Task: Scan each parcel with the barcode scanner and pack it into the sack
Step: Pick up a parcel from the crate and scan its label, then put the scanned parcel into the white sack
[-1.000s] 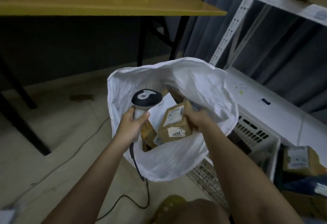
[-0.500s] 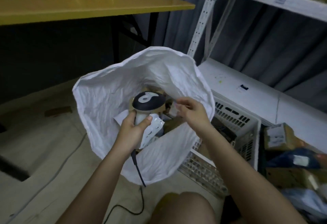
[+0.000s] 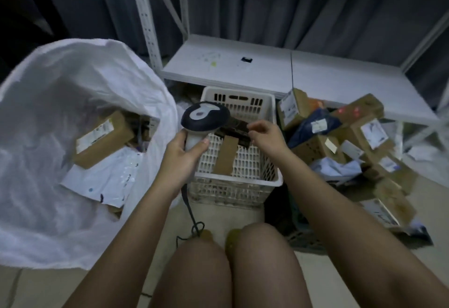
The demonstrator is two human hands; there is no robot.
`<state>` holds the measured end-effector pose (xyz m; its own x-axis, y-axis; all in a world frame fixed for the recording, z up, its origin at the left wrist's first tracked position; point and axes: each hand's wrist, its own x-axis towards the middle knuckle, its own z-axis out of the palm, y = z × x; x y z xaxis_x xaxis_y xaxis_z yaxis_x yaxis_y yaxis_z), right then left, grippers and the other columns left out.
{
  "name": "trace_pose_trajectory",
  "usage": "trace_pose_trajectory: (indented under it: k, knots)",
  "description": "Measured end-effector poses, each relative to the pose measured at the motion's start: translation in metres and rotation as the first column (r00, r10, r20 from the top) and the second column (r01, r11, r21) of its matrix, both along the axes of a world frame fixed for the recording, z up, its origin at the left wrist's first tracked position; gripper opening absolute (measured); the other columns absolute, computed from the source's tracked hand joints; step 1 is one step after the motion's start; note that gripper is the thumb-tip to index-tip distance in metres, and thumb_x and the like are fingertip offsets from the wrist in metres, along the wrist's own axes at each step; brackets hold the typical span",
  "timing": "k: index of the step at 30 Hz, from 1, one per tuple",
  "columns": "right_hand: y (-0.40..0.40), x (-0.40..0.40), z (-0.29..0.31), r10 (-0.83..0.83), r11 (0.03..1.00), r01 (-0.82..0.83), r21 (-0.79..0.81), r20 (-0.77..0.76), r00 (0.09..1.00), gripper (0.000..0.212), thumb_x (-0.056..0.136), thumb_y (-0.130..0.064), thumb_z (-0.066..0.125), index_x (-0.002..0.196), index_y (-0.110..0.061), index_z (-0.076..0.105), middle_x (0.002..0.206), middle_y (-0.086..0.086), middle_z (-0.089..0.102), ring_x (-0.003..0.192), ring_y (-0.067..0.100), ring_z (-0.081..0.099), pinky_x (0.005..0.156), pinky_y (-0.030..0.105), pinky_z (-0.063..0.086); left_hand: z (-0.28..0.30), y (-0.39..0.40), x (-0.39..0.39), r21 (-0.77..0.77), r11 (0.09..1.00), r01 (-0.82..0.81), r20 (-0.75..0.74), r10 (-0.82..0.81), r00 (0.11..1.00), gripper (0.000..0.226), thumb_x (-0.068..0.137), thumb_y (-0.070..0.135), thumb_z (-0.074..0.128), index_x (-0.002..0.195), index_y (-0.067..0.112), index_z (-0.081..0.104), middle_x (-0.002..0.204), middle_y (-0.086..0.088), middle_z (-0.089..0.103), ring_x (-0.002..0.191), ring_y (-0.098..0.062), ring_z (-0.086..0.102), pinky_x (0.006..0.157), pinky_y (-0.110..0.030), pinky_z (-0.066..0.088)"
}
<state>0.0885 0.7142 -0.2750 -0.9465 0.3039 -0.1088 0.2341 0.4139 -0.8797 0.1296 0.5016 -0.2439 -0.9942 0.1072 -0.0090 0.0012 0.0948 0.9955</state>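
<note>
Scanner (image 3: 205, 120) is gripped by its handle in the left hand (image 3: 185, 155), just over the basket (image 3: 239, 181) w/ its head toward the basket's back wall. Right hand (image 3: 264, 135) is held over the basket interior, fingers loosely curled; a dark parcel (image 3: 234, 129) lies right at the fingertips, but contact can't be told. Sack (image 3: 60, 137) is stood open left of the basket, w/ a brown box (image 3: 103, 137) and white mailers inside. More parcels (image 3: 352, 142) are piled right of the basket.

White sack (image 3: 48, 103) holding brown parcels (image 3: 103, 137); navy-and-white scanner (image 3: 204, 119) showing beside white lattice basket (image 3: 243, 162).
</note>
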Motion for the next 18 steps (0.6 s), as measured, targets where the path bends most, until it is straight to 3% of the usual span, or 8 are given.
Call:
trace_pose_trajectory:
  k: [4, 7, 9, 12, 14, 16, 18]
  knots:
    - [0.036, -0.039, -0.068, -0.063, 0.996, 0.071, -0.047, 0.157, 0.986, 0.009, 0.097, -0.012, 0.057, 0.104, -0.012, 0.063, 0.096, 0.003, 0.061, 0.082, 0.018, 0.058, 0.074, 0.029, 0.050, -0.040, 0.047, -0.045, -0.025, 0.998, 0.057, 0.089, -0.055, 0.994, 0.028, 0.094, 0.017, 0.059, 0.122, 0.018, 0.059, 0.107, -0.001, 0.069, 0.099, -0.017, 0.065, 0.084, -0.030, 0.053]
    - [0.046, -0.082, -0.126, -0.037, 0.998, 0.047, -0.034, 0.258, 0.965, 0.004, 0.095, -0.012, 0.060, 0.095, -0.009, 0.058, 0.076, 0.000, 0.054, 0.064, 0.011, 0.050, 0.053, 0.017, 0.042, -0.077, 0.072, -0.091, -0.055, 0.998, 0.028, 0.138, -0.020, 0.990, 0.032, 0.094, 0.019, 0.059, 0.126, 0.015, 0.058, 0.109, -0.002, 0.067, 0.100, -0.016, 0.063, 0.080, -0.019, 0.050]
    - [0.045, -0.114, -0.164, -0.030, 0.999, 0.032, -0.004, 0.318, 0.948, 0.009, 0.092, -0.014, 0.063, 0.088, -0.007, 0.059, 0.073, 0.005, 0.057, 0.066, 0.017, 0.056, 0.057, 0.023, 0.046, -0.101, 0.081, -0.121, -0.088, 0.996, 0.023, 0.184, -0.007, 0.983, 0.030, 0.094, 0.023, 0.060, 0.123, 0.018, 0.060, 0.108, -0.001, 0.068, 0.101, -0.016, 0.064, 0.083, -0.025, 0.050]
    - [0.041, -0.157, -0.225, -0.018, 0.999, -0.002, 0.048, 0.406, 0.914, 0.017, 0.093, -0.019, 0.058, 0.090, -0.003, 0.063, 0.090, 0.021, 0.066, 0.086, 0.037, 0.063, 0.074, 0.044, 0.054, -0.134, 0.087, -0.157, -0.079, 0.997, 0.018, 0.248, 0.002, 0.969, 0.027, 0.092, 0.024, 0.062, 0.119, 0.023, 0.063, 0.103, 0.003, 0.070, 0.097, -0.015, 0.066, 0.084, -0.033, 0.052]
    - [0.035, -0.176, -0.257, 0.016, 0.995, -0.057, 0.076, 0.463, 0.886, 0.027, 0.096, -0.025, 0.055, 0.108, -0.002, 0.060, 0.111, 0.022, 0.065, 0.099, 0.037, 0.061, 0.082, 0.044, 0.053, -0.151, 0.091, -0.174, -0.082, 0.997, 0.005, 0.263, 0.017, 0.965, 0.026, 0.092, 0.024, 0.061, 0.118, 0.026, 0.063, 0.098, 0.007, 0.070, 0.093, -0.011, 0.066, 0.082, -0.030, 0.051]
    - [0.029, -0.191, -0.280, 0.025, 0.991, -0.090, 0.100, 0.516, 0.856, 0.058, 0.093, -0.038, 0.057, 0.138, -0.004, 0.043, 0.135, 0.019, 0.051, 0.117, 0.036, 0.053, 0.095, 0.042, 0.047, -0.163, 0.095, -0.188, -0.078, 0.997, -0.002, 0.291, 0.025, 0.956, 0.024, 0.092, 0.026, 0.062, 0.116, 0.029, 0.063, 0.096, 0.008, 0.070, 0.091, -0.010, 0.066, 0.082, -0.030, 0.051]
    - [0.022, -0.202, -0.298, -0.015, 0.994, -0.048, 0.096, 0.564, 0.826, 0.086, 0.088, -0.049, 0.061, 0.153, -0.012, 0.018, 0.148, 0.016, 0.032, 0.131, 0.037, 0.040, 0.107, 0.045, 0.037, -0.174, 0.097, -0.198, -0.068, 0.998, -0.009, 0.344, 0.032, 0.938, 0.021, 0.091, 0.028, 0.063, 0.112, 0.032, 0.064, 0.093, 0.010, 0.071, 0.090, -0.007, 0.067, 0.081, -0.029, 0.052]
